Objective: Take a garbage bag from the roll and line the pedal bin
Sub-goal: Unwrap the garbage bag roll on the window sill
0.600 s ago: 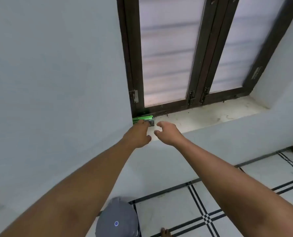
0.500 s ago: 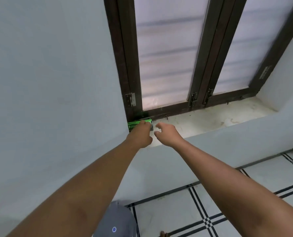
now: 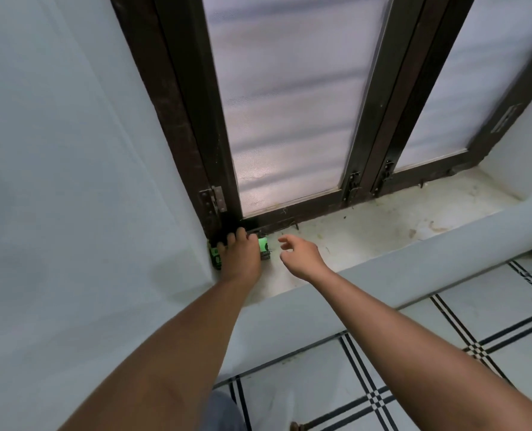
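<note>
Now left hand [image 3: 241, 256] clamps green-labelled black bag roll [image 3: 263, 247] at sill's [image 3: 382, 237] left corner; right hand [image 3: 302, 255] hovers w/ fingers loose, prob. ready to peel.

Both bare forearms extended forward and up. Left hand [image 3: 241, 259] palm down, fingers curled over and touching the green roll [image 3: 263, 245], knuckles toward camera; whether it grips is unclear. Right hand [image 3: 300, 256] just beside it, not touching, fingers loosely spread and half curled, thumb apart, wrist slightly bent.
</note>
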`<state>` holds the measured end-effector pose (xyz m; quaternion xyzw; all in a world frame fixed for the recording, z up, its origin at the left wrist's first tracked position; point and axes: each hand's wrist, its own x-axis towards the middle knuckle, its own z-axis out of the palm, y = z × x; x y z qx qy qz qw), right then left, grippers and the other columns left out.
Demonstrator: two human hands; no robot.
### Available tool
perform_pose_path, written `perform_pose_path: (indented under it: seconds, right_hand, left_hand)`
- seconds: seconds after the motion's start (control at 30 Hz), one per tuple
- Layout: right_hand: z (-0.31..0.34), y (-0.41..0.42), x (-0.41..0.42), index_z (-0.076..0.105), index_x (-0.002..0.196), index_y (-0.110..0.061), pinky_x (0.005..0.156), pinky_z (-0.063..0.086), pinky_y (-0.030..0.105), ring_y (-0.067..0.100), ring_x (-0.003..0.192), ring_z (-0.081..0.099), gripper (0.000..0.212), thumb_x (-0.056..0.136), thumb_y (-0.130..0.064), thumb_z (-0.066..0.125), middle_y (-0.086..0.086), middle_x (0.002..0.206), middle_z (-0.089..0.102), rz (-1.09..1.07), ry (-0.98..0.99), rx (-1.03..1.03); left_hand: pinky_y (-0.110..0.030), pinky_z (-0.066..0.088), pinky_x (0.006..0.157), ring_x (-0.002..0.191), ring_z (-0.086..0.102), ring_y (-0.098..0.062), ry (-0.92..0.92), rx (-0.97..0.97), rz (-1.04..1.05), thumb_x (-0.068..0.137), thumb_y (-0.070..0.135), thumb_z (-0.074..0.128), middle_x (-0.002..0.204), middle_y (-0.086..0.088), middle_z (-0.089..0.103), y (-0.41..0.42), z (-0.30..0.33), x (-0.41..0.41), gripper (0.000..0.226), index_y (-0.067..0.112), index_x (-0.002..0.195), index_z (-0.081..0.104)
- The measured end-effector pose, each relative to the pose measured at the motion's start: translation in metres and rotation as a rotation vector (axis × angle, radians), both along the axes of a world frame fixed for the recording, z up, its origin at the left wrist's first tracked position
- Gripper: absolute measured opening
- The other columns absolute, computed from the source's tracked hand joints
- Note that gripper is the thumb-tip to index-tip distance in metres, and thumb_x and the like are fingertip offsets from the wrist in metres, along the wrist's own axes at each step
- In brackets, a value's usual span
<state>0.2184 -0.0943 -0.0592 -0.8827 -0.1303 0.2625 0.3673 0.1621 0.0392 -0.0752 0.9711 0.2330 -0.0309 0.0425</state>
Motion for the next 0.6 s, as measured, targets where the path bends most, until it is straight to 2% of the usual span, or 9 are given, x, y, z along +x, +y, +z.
perform_pose_path:
  seconds: [0.07,0.13,0.23,0.3,0.37,0.47,0.5,0.6]
  right_hand:
    - [0.007,-0.004,-0.002,0.049,0.151,-0.028,0.087,0.044,0.027,0.025,0.125,0.056,0.060,0.094,-0.006,0.051,0.004,0.149,0.055,-0.009,-0.021,0.038]
    - [0.015,-0.010,-0.003,0.048,0.151,-0.034,0.084,0.052,0.032,0.025,0.118,0.060,0.067,0.092,-0.004,0.050,0.003,0.149,0.053,-0.020,-0.006,0.097]
    - [0.027,-0.021,-0.012,0.065,0.129,-0.040,0.085,0.064,0.039,0.025,0.098,0.074,0.060,0.084,-0.003,0.051,0.002,0.134,0.064,-0.087,0.091,0.240]
    - [0.035,-0.030,-0.022,0.071,0.111,-0.035,0.082,0.065,0.040,0.027,0.088,0.079,0.048,0.083,-0.001,0.052,0.006,0.122,0.071,-0.153,0.120,0.329]
    - [0.044,-0.039,-0.034,0.072,0.105,-0.025,0.080,0.066,0.040,0.031,0.087,0.079,0.035,0.086,-0.002,0.054,0.013,0.117,0.073,-0.208,0.155,0.404]
    - [0.057,-0.054,-0.051,0.064,0.094,-0.015,0.083,0.065,0.046,0.042,0.085,0.078,0.005,0.091,-0.012,0.061,0.025,0.115,0.068,-0.254,0.223,0.475]
    - [0.061,-0.060,-0.057,0.061,0.092,-0.014,0.085,0.064,0.049,0.044,0.084,0.077,0.004,0.093,-0.017,0.063,0.027,0.113,0.068,-0.266,0.245,0.486]
    - [0.072,-0.076,-0.078,0.054,0.090,-0.015,0.086,0.062,0.055,0.041,0.082,0.078,0.019,0.094,-0.027,0.069,0.023,0.108,0.072,-0.310,0.254,0.467]
  left_hand:
    - [-0.056,0.034,0.112,0.129,0.042,-0.031,-0.058,-0.068,-0.013,0.093,0.013,0.064,0.140,-0.006,0.044,-0.004,0.001,-0.007,0.047,0.026,0.137,0.053]
    - [-0.054,0.035,0.111,0.130,0.042,-0.027,-0.139,-0.187,-0.029,0.090,0.017,0.070,0.140,-0.002,0.042,-0.009,0.005,-0.016,0.056,0.031,0.141,0.051]
    - [-0.053,0.042,0.107,0.132,0.041,-0.025,-0.244,-0.358,-0.050,0.092,0.018,0.071,0.142,-0.001,0.039,-0.016,0.009,-0.027,0.060,0.032,0.146,0.048]
    - [-0.049,0.048,0.104,0.133,0.041,-0.024,-0.297,-0.452,-0.083,0.092,0.017,0.072,0.143,-0.001,0.039,-0.018,0.010,-0.035,0.061,0.030,0.147,0.049]
    - [-0.040,0.048,0.105,0.131,0.041,-0.024,-0.347,-0.552,-0.111,0.091,0.016,0.075,0.142,-0.002,0.040,-0.019,0.012,-0.044,0.062,0.027,0.147,0.051]
    - [-0.037,0.047,0.107,0.129,0.043,-0.024,-0.389,-0.633,-0.167,0.088,0.014,0.078,0.138,-0.003,0.042,-0.022,0.015,-0.058,0.061,0.025,0.143,0.055]
    - [-0.038,0.047,0.108,0.129,0.043,-0.023,-0.396,-0.651,-0.192,0.088,0.013,0.079,0.137,-0.002,0.043,-0.024,0.018,-0.063,0.061,0.026,0.143,0.056]
    - [-0.039,0.047,0.107,0.127,0.045,-0.022,-0.423,-0.691,-0.273,0.088,0.013,0.079,0.134,0.000,0.047,-0.029,0.026,-0.079,0.059,0.027,0.141,0.057]
